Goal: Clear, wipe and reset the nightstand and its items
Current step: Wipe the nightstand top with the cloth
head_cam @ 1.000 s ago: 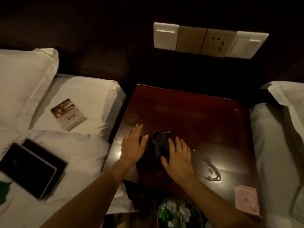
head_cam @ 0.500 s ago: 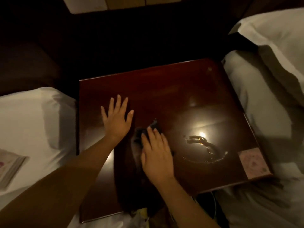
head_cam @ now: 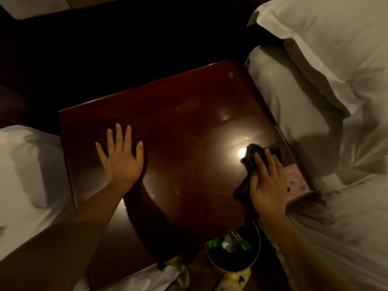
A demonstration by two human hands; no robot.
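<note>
The nightstand [head_cam: 180,114] has a glossy dark red-brown top with a bright lamp glare on its right half. My left hand [head_cam: 121,158] lies flat on the left part of the top, fingers spread, holding nothing. My right hand [head_cam: 266,181] presses a dark crumpled cloth [head_cam: 253,156] onto the top near the right edge. The cloth pokes out beyond my fingertips and under my palm. A small pink patterned card [head_cam: 297,183] lies at the front right corner, touching my right hand's side.
White bedding and a pillow [head_cam: 327,66] fill the right side, right against the nightstand. Another white bed [head_cam: 27,169] borders the left edge. A round waste bin [head_cam: 233,250] with green and silver wrappers stands on the floor below the front edge.
My right hand has slid the cloth from the middle of the top to the right edge, over where a wet streak lay. The left hand has stayed flat on the left.
</note>
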